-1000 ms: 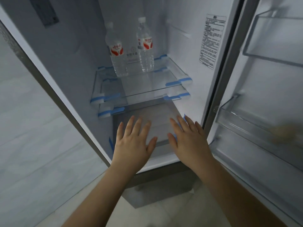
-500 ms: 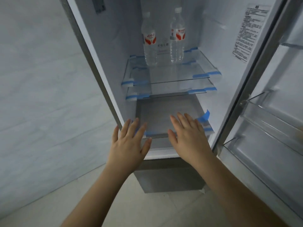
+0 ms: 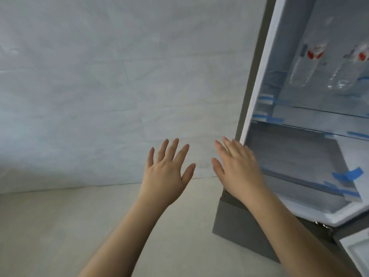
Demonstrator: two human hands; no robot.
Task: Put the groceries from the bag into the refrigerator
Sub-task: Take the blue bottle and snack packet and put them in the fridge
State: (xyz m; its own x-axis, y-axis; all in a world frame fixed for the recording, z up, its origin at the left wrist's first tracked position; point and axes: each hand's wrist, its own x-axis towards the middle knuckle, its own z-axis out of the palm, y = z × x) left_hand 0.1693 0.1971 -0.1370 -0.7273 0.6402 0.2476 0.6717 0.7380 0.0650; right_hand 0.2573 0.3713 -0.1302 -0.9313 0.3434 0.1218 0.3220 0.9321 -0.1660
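Observation:
The open refrigerator [image 3: 257, 92] fills the right side of the view, its white interior lit. Two clear water bottles with red labels, one [image 3: 307, 64] and another [image 3: 351, 72], stand on a glass shelf [image 3: 319, 109] edged with blue tape. A second glass shelf and a grey drawer [image 3: 299, 156] lie below. My left hand [image 3: 166, 172] is held out flat with fingers spread, in front of the wall, holding nothing. My right hand [image 3: 237, 168] is also flat and spread, at the refrigerator's left front edge. No bag or groceries are in view.
A pale marbled tile wall [image 3: 99, 86] covers the left and centre. A light floor [image 3: 60, 226] runs beneath it. The refrigerator's grey lower section [image 3: 235, 226] juts out at floor level. A bit of the open door [image 3: 355, 250] shows at bottom right.
The view has swung left, so the refrigerator has slid to the right edge and the wall now fills most of the frame. Both hands stay spread and empty, now left of the compartment.

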